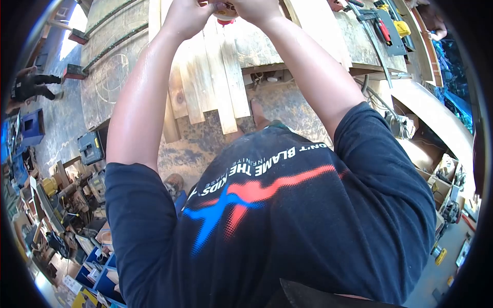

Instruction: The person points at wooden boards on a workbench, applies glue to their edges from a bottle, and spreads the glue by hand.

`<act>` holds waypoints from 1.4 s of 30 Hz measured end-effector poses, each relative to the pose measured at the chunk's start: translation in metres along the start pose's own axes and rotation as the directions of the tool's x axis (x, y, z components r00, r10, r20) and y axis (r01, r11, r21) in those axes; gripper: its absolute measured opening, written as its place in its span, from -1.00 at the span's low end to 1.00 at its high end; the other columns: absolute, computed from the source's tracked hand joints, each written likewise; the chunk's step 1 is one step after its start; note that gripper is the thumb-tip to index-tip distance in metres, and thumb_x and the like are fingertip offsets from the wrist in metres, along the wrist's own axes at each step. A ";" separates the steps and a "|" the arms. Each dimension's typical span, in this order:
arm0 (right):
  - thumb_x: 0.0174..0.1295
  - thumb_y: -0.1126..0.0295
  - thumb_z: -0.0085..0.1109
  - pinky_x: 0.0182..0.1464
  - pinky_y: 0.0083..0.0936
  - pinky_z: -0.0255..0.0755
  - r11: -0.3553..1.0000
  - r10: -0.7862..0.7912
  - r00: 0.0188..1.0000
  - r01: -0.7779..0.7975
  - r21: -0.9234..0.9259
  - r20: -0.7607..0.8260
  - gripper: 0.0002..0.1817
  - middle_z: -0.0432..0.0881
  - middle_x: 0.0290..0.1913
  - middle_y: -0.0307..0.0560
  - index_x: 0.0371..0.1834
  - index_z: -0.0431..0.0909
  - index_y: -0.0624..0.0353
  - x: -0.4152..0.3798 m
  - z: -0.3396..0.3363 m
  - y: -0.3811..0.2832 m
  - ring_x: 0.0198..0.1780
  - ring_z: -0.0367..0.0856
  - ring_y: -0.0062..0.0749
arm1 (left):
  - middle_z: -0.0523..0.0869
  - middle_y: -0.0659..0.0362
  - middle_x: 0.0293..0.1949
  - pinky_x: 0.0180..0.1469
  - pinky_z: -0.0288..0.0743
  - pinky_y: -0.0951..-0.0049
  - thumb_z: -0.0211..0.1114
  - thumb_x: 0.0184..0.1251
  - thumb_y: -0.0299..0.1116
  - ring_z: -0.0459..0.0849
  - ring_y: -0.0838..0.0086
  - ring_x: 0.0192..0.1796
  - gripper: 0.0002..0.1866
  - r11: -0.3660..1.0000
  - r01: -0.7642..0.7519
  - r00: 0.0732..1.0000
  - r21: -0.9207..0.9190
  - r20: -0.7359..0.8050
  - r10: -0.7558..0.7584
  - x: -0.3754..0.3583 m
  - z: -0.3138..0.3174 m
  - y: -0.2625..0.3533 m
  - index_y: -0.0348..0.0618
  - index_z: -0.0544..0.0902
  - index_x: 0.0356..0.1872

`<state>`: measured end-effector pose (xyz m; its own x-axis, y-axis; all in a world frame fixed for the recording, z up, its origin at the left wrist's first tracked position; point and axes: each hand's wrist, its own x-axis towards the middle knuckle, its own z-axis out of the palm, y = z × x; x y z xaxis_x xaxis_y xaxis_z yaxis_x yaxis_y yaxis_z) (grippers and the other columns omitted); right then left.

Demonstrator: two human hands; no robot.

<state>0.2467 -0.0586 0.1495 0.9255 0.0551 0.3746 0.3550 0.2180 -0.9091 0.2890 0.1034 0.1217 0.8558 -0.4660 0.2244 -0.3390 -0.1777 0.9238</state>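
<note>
At the top edge of the head view, my left hand (pixel 188 19) and my right hand (pixel 255 9) close around a pale bottle with a red cap (pixel 225 14). Its red end points down toward my body. The upper parts of both hands and of the bottle are cut off by the frame. Beneath them lie several narrow wooden boards (pixel 205 82) side by side, their uneven ends sticking out past the bench edge toward me. The boards rest on a worn wooden workbench (pixel 115 77).
Two long bar clamps (pixel 110 54) lie on the bench at left. Hand tools, one red-handled (pixel 384 31), lie at right. Another person (pixel 36 86) is at far left, and a person's arm (pixel 436 32) shows at upper right. A tool case (pixel 91 148) stands on the floor.
</note>
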 end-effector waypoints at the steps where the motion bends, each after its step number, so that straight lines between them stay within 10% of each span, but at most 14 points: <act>1: 0.22 0.63 0.33 -0.60 -0.55 0.38 0.999 0.033 0.999 -0.033 0.014 -0.026 -0.92 0.65 -0.53 -0.17 -0.24 0.68 0.28 -0.009 0.002 0.002 -0.59 0.56 -0.56 | 0.82 0.11 -0.17 0.05 0.67 0.35 0.22 0.28 -0.71 0.78 0.44 -0.10 -0.76 0.999 0.039 0.999 0.006 -0.004 -0.039 -0.011 0.004 0.004 -0.31 0.70 -0.07; 6: 0.23 0.63 0.34 -0.60 -0.56 0.37 0.975 0.154 0.988 -0.156 0.161 0.026 -0.92 0.65 -0.51 -0.19 -0.25 0.67 0.27 -0.046 0.006 0.002 -0.58 0.55 -0.58 | 0.78 0.10 0.10 0.24 0.58 0.41 0.42 0.39 -0.42 0.72 0.44 0.17 -0.61 0.978 0.084 0.996 0.190 0.010 -0.088 -0.048 0.016 -0.017 -0.21 0.65 0.21; 10: 0.21 0.63 0.36 -0.51 -0.60 0.41 0.984 0.138 0.990 -0.135 0.113 -0.017 -0.91 0.68 -0.46 -0.20 -0.26 0.67 0.28 -0.066 0.010 -0.001 -0.51 0.61 -0.59 | 0.84 0.13 -0.04 0.16 0.58 0.43 0.44 0.37 -0.44 0.77 0.50 0.02 -0.67 0.973 0.106 0.994 0.203 0.008 -0.110 -0.072 0.026 0.000 -0.21 0.69 0.12; 14: 0.21 0.16 0.37 -0.05 -0.41 0.70 0.860 0.091 0.992 -0.125 -0.494 -0.093 -0.69 0.82 -0.19 -0.19 -0.12 0.75 0.12 -0.091 0.004 -0.014 -0.14 0.81 -0.46 | 0.82 0.04 0.04 0.21 0.60 0.31 0.47 0.30 -0.28 0.77 0.31 0.13 -0.61 0.969 0.175 0.984 0.173 0.002 -0.178 -0.091 0.032 0.006 -0.13 0.73 0.13; 18: 0.16 0.41 0.47 -0.08 -0.55 0.61 0.898 0.026 0.994 -0.069 -0.435 -0.105 -0.79 0.79 -0.27 -0.21 -0.16 0.74 0.20 -0.100 0.008 -0.012 -0.20 0.73 -0.61 | 0.85 0.04 -0.09 0.13 0.63 0.32 0.36 0.25 -0.47 0.83 0.31 -0.02 -0.69 0.977 0.122 0.992 0.176 -0.019 -0.121 -0.104 0.040 0.019 -0.18 0.75 0.03; 37: 0.07 0.37 0.50 -0.08 -0.50 0.64 0.939 0.035 0.998 -0.052 -0.340 -0.057 -0.74 0.83 -0.24 -0.21 -0.15 0.78 0.11 -0.130 0.007 -0.010 -0.19 0.79 -0.53 | 0.87 0.14 -0.12 0.21 0.53 0.35 0.44 0.28 -0.45 0.81 0.46 -0.02 -0.64 0.947 0.191 0.978 0.259 0.033 -0.206 -0.132 0.044 0.043 -0.09 0.74 0.12; 42: 0.13 0.41 0.51 -0.14 -0.50 0.62 0.968 0.004 0.998 -0.018 -0.249 -0.055 -0.74 0.80 -0.24 -0.18 -0.13 0.73 0.19 -0.119 0.008 -0.025 -0.21 0.76 -0.51 | 0.85 0.05 -0.11 0.09 0.65 0.31 0.39 0.28 -0.44 0.83 0.24 0.00 -0.67 0.933 -0.023 0.999 0.359 -0.036 0.038 -0.115 0.043 0.028 -0.15 0.70 0.08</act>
<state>0.1270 -0.0632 0.1290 0.9329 0.0026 0.3601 0.3600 -0.0324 -0.9324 0.1642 0.1144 0.1087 0.8559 -0.4407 0.2706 -0.4760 -0.4664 0.7456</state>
